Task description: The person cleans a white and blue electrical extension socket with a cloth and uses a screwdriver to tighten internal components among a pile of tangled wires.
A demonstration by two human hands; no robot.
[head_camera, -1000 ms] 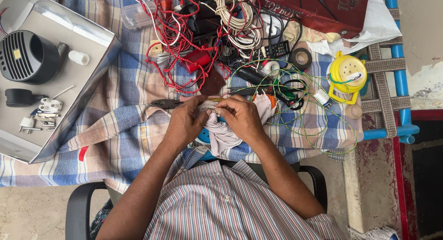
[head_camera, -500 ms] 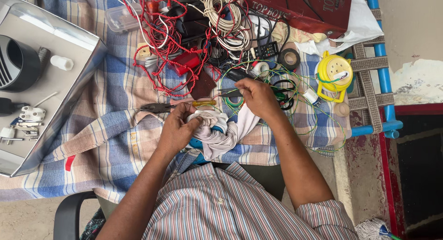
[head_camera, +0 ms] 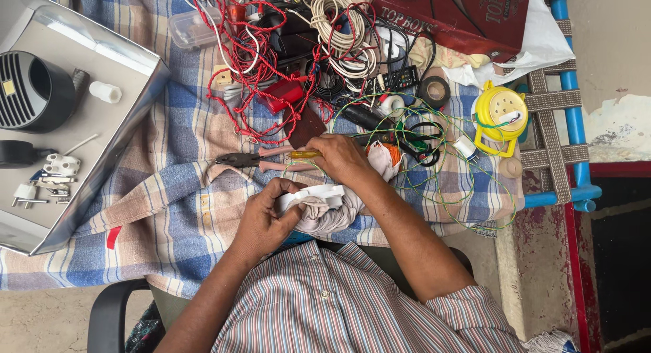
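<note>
Where wires (head_camera: 285, 61) tangle, checked cloth (head_camera: 176, 143) covers the table.

This looks like a makeshift home repair spot for electrical work rather than a fitted workshop. A checked cloth (head_camera: 183, 122) covers a woven cot with a blue frame (head_camera: 575, 122), and it is strewn with tangled red wires (head_camera: 244, 61), a coil of white cable (head_camera: 336, 27), pliers (head_camera: 258, 160), black tape (head_camera: 434, 91) and a yellow extension reel (head_camera: 500, 117). Beside it, a metal tray (head_camera: 129, 129) holds plug parts (head_camera: 51, 177). The floor is bare, worn concrete (head_camera: 41, 319).
</note>
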